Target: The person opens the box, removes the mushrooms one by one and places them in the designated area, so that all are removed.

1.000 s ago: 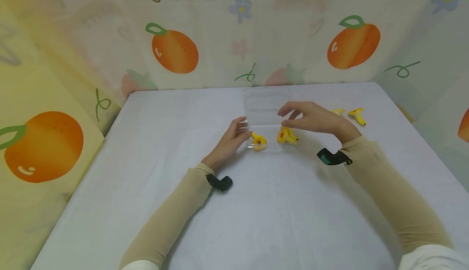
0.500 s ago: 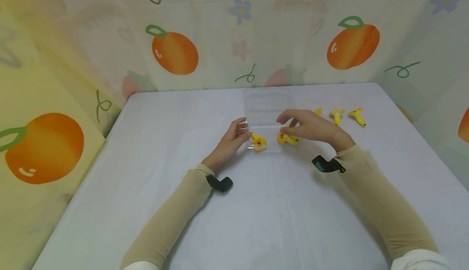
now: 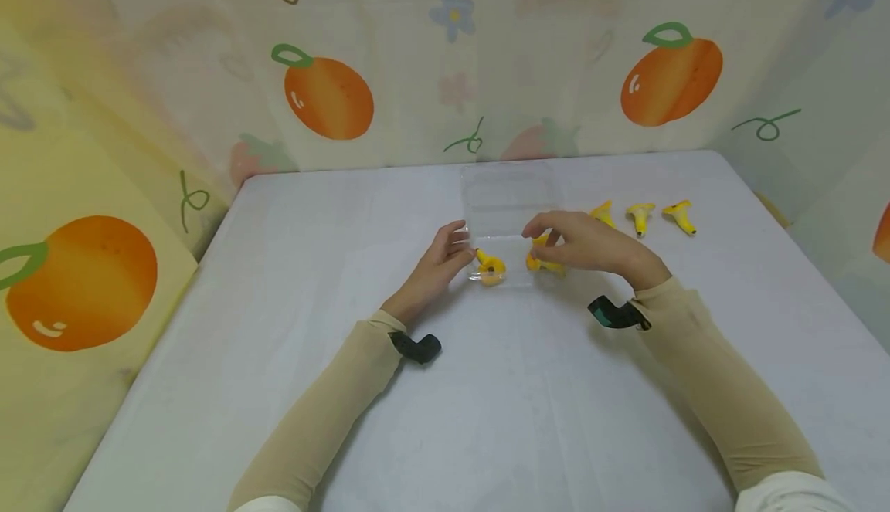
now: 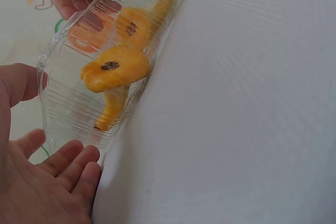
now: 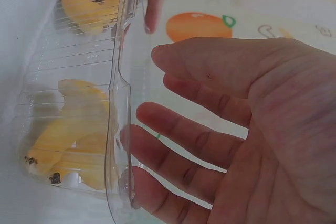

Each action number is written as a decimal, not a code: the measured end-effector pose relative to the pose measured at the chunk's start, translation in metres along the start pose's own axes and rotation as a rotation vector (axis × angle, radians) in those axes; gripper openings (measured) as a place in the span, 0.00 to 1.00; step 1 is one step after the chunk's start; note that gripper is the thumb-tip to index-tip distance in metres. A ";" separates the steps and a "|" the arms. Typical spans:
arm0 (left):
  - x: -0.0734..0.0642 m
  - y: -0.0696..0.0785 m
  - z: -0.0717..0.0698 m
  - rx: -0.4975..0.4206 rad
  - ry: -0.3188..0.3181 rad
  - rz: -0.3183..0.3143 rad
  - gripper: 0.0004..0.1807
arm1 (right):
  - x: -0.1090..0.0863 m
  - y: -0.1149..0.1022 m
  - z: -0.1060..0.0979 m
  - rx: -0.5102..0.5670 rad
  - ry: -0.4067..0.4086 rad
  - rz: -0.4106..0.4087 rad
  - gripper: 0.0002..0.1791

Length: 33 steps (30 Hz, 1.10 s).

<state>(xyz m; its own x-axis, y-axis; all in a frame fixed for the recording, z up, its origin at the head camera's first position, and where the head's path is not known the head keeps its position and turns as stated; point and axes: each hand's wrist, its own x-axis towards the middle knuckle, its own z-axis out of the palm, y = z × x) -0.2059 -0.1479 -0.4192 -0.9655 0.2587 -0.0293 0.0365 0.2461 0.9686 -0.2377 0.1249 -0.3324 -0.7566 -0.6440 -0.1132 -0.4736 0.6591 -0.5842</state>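
Observation:
A clear plastic clamshell box (image 3: 514, 284) lies with its lid (image 3: 511, 188) folded back, near the table's far side. Inside its left part sits a yellow banana-like piece (image 3: 491, 266) with a flared end and a dark-centred opening. More such yellow pieces (image 5: 79, 140) lie together in the right part. My left hand (image 3: 438, 265) rests at the box's left end, thumb at the rim and fingers loosely spread against the outside. Over the right end is my right hand (image 3: 587, 242), its relaxed fingers right at the rim in the right wrist view, pinching nothing.
Three more yellow pieces, a left one (image 3: 602, 213), a middle one (image 3: 640, 218) and a right one (image 3: 680, 217), lie on the white cloth (image 3: 334, 265) beyond my right hand. A fruit-patterned curtain (image 3: 410, 110) hangs behind the table.
My right hand has come lower and slightly left over the box's right end, uncovering the loose pieces behind it. My left hand stays at the box's left end.

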 end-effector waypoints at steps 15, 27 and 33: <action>0.003 0.001 -0.001 0.000 0.006 0.005 0.35 | 0.001 -0.004 0.007 -0.121 -0.012 -0.008 0.20; 0.001 0.000 0.000 0.000 0.007 0.007 0.34 | 0.005 -0.001 0.010 -0.146 -0.025 0.023 0.19; 0.004 0.000 0.002 0.005 0.004 0.010 0.34 | 0.007 0.005 0.014 -0.134 -0.011 0.022 0.17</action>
<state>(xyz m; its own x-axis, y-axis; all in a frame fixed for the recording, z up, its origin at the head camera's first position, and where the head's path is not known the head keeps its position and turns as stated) -0.2088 -0.1452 -0.4197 -0.9661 0.2576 -0.0189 0.0471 0.2478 0.9677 -0.2388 0.1183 -0.3468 -0.7629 -0.6325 -0.1337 -0.5137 0.7187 -0.4686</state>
